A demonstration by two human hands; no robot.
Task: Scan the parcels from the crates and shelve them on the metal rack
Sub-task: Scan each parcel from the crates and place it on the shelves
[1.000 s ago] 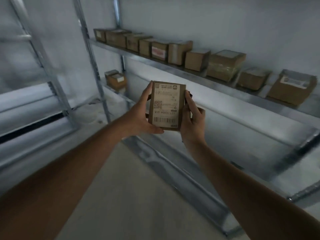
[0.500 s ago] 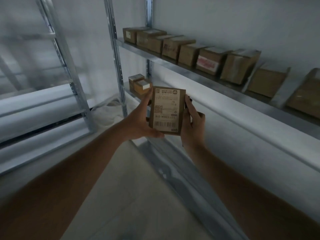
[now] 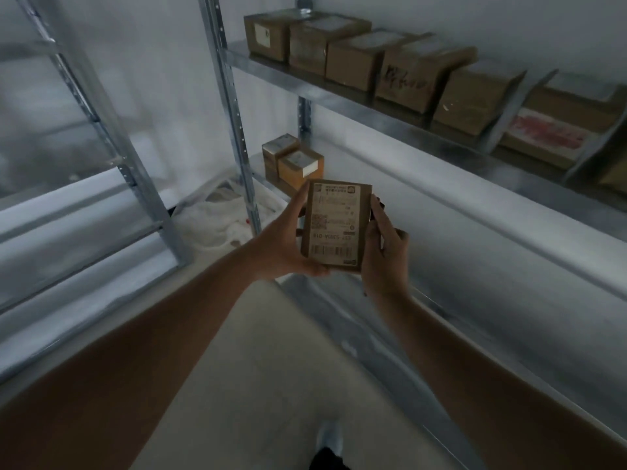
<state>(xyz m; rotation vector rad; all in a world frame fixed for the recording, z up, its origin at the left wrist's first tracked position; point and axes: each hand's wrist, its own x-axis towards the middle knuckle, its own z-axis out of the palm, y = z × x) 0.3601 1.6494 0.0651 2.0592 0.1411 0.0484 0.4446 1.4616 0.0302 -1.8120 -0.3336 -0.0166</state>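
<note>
1. A tall galvanised grey metal rack (image 3: 234, 106) with perforated uprights fills the view from 12 o'clock round to 4 o'clock, its shelves running away to the right.
2. A second grey metal rack frame (image 3: 112, 144) stands at 9 to 10 o'clock, blurred, with pale horizontal beams below it.
3. The pale beige floor (image 3: 258, 368) spreads from the centre down to 6 o'clock, between the person's two bare forearms.
4. On the upper shelf, from 12 to 3 o'clock, a row of brown cardboard parcels (image 3: 356, 59) sits side by side, touching or nearly so; one bears dark handwriting, and one at 3 o'clock carries a red-printed white label (image 3: 549, 134).
5. A crumpled white plastic sheet or bag (image 3: 217, 215) lies on the floor at the foot of the rack upright, just left of centre.
6. On the lower shelf, just above centre, two small brown cardboard boxes with white labels (image 3: 295, 161) sit close together at the shelf's left end.
7. A small flat brown cardboard parcel with a white shipping label and barcode (image 3: 336, 227) is held upright at the centre of the view, in front of the lower shelf and apart from it, label facing the camera and printed upside down.
8. The left hand (image 3: 288, 245) grips the parcel's left edge, thumb curled under the bottom corner and fingers behind.
9. The right hand (image 3: 383, 252) grips the parcel's right edge, fingers lying along its side.
10. A dark shoe tip (image 3: 325, 459) shows at 6 o'clock.
</note>
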